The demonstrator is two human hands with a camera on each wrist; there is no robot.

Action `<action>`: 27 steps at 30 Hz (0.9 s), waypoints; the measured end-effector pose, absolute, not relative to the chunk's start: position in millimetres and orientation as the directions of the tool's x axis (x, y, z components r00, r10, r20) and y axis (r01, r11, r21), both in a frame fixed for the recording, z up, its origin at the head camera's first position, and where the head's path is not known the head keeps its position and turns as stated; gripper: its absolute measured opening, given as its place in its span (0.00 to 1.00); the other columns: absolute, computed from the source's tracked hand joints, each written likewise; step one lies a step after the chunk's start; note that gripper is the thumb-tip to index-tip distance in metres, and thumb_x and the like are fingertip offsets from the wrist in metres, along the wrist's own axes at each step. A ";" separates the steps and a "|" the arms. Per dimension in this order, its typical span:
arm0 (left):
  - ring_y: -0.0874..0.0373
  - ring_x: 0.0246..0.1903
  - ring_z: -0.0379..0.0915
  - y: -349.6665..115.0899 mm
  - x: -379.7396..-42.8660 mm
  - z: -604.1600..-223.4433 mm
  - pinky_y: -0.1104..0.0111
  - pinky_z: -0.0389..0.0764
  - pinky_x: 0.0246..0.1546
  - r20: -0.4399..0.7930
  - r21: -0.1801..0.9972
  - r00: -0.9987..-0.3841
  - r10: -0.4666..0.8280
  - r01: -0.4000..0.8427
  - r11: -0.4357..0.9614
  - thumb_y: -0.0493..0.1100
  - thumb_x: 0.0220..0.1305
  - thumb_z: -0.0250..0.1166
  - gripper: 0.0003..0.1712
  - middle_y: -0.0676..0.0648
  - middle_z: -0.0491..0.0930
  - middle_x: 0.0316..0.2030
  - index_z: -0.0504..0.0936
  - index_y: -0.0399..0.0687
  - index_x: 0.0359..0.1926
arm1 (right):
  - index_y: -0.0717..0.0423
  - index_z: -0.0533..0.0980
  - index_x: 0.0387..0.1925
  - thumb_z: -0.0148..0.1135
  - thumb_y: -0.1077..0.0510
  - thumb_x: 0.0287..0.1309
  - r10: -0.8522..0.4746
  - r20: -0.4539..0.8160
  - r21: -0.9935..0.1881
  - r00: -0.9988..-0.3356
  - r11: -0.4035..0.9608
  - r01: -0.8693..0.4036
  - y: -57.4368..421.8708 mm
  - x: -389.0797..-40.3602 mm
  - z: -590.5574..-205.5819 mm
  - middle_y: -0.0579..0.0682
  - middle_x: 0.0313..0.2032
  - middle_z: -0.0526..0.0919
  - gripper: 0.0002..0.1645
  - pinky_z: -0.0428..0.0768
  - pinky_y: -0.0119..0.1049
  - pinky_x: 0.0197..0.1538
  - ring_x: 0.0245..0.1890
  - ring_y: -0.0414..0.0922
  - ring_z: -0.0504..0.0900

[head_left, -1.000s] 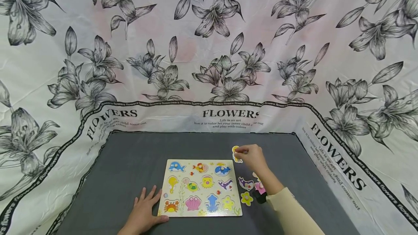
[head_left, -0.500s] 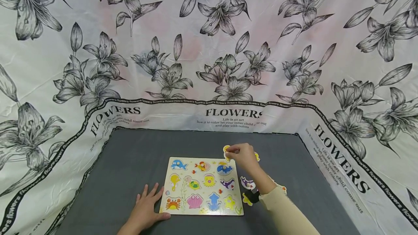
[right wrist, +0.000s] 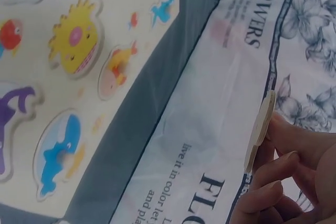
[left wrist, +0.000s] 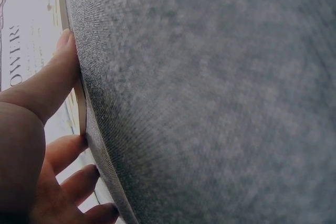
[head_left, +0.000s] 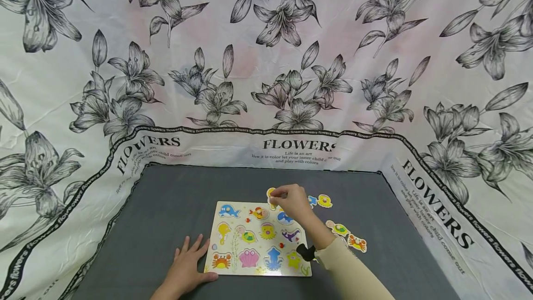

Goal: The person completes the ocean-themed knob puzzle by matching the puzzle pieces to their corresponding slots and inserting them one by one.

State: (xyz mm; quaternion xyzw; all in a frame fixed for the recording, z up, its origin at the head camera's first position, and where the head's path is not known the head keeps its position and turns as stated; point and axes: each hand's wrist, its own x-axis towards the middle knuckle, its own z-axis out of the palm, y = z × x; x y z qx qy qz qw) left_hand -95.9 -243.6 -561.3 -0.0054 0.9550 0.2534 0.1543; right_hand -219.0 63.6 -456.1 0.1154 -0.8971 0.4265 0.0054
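My right hand (head_left: 291,200) pinches a small yellow puzzle piece (head_left: 270,193) with a white border, above the far edge of the puzzle board (head_left: 243,206). In the right wrist view this piece (right wrist: 260,132) shows edge-on between thumb and fingers. The pale board carries colourful sea-animal pictures, among them a blue whale, a pink shell and a crab. My left hand (head_left: 187,263) lies by the board's near left corner, fingers spread, thumb along the near edge. The left wrist view shows that thumb (left wrist: 55,80) touching the board's edge.
Loose pieces lie right of the board: a yellow octopus (head_left: 325,201), a partly covered blue piece (head_left: 312,201), a turtle (head_left: 340,229) and a crab (head_left: 357,243). My right forearm hides others. Flower-printed cloth (head_left: 291,147) borders the dark grey tabletop (head_left: 175,198).
My right hand has carried the yellow piece left, from beyond the board's far right corner to above its far edge. The octopus, turtle and crab pieces have come into view. My left hand stays put.
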 end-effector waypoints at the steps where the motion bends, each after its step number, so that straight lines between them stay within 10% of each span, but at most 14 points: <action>1: 0.25 0.75 0.39 -243.4 -95.4 -561.3 0.27 0.45 0.68 -0.296 0.485 -0.953 0.068 -0.088 0.870 0.72 0.35 0.79 0.66 0.35 0.58 0.76 0.69 0.46 0.73 | 0.50 0.89 0.36 0.73 0.58 0.58 -0.208 0.109 -0.760 -0.972 0.613 -0.216 60.5 -218.8 -456.0 0.48 0.36 0.90 0.03 0.84 0.35 0.34 0.34 0.41 0.87; 27: 0.24 0.75 0.39 -244.2 -94.5 -559.3 0.27 0.45 0.68 -0.283 0.497 -0.957 0.069 -0.085 0.863 0.71 0.35 0.79 0.65 0.34 0.59 0.75 0.70 0.46 0.73 | 0.49 0.88 0.38 0.72 0.55 0.61 -0.363 0.050 -0.749 -0.930 0.603 -0.276 -15.5 -213.8 -472.0 0.43 0.34 0.88 0.05 0.78 0.34 0.24 0.24 0.38 0.80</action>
